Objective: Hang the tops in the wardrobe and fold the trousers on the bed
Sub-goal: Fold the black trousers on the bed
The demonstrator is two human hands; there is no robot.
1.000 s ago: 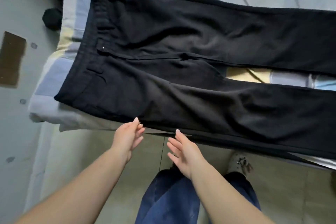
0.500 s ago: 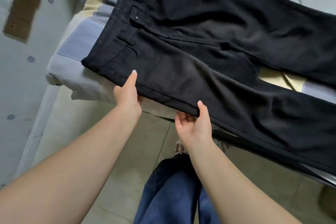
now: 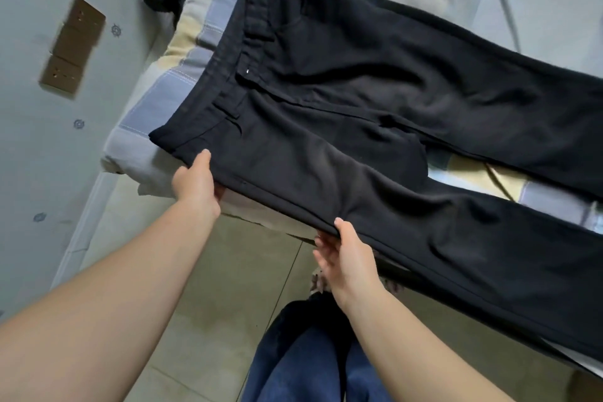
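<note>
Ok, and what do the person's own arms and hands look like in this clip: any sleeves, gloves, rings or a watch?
Both arms are bare up to the frame edge: no sleeves show. The left hand and right hand wear no gloves, and no rings, watch or bracelets show. The nails look short and unpainted. Below, blue jeans cover the legs.

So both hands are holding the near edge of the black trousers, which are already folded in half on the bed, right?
Not quite. The head view shows the black trousers spread flat, both legs apart, not folded. The left hand and right hand do hold the near edge on the bed.
</note>
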